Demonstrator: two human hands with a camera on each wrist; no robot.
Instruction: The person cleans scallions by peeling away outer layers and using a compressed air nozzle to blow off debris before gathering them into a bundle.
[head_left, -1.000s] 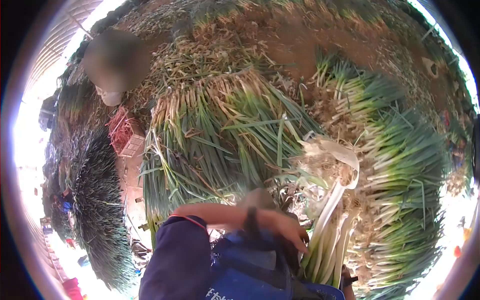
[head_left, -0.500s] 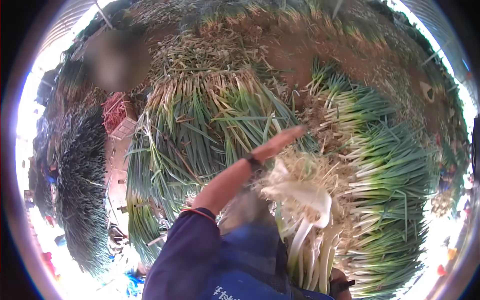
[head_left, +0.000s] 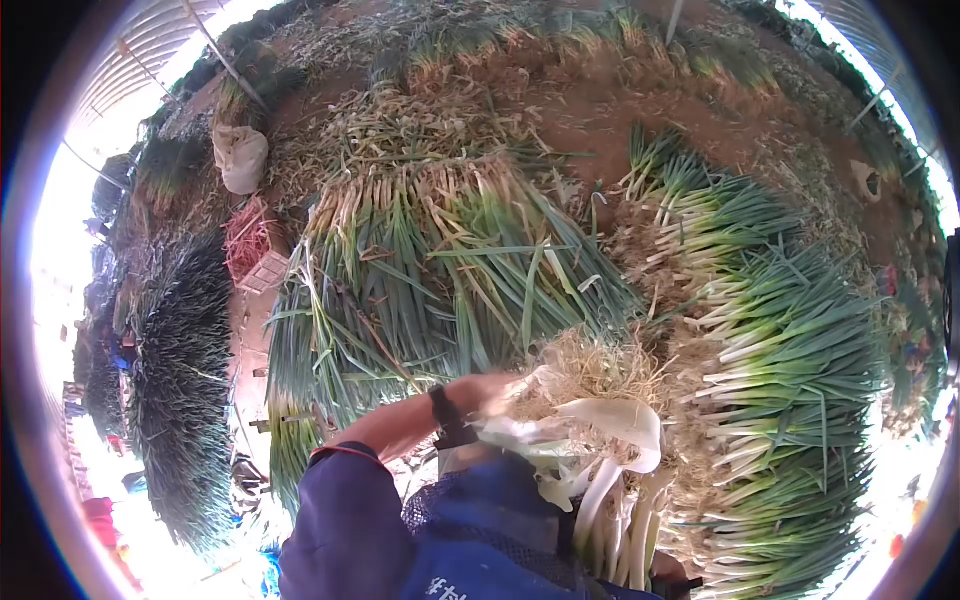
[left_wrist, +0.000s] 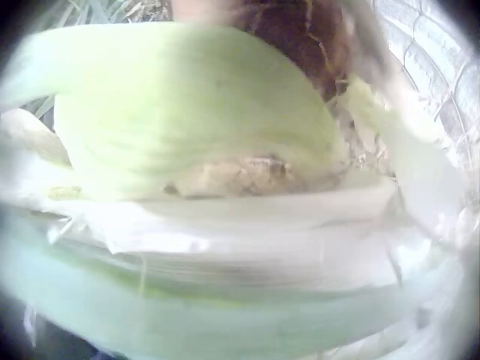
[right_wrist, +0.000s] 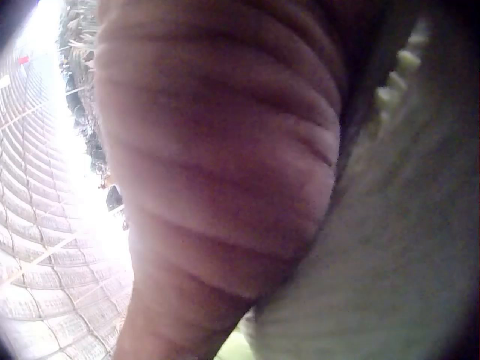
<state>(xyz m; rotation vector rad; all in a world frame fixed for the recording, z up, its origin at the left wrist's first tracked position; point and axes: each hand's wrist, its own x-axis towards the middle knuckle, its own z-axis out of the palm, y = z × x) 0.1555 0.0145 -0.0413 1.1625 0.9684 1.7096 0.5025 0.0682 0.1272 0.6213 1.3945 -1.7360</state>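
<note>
In the head view a bunch of long green onions (head_left: pixel 610 530) stands roots-up against the person's front, with white shafts and a tangle of pale roots (head_left: pixel 610 370). My right hand (head_left: pixel 668 570) grips the bunch low at its right side. In the right wrist view that hand (right_wrist: pixel 217 157) fills the middle against a pale shaft (right_wrist: pixel 375 232). My left hand (head_left: pixel 495 393) is blurred beside the roots; I cannot tell how its fingers lie. A broad white sheath (head_left: pixel 620 420) folds over below the roots. In the left wrist view a pale green sheath (left_wrist: pixel 187 112) lies across white shafts (left_wrist: pixel 262 232).
Green onions in a long row (head_left: pixel 790 340) lie at the right, roots inward. A wide pile (head_left: pixel 430 270) spreads ahead, with a crate of red strips (head_left: pixel 250 245) and a white sack (head_left: pixel 240 158) at its left. Another dark green pile (head_left: pixel 180 390) stands far left.
My left hand reached forward and right to the roots, then drew back left beside them. The bunch and my right hand have shifted slightly left in view.
</note>
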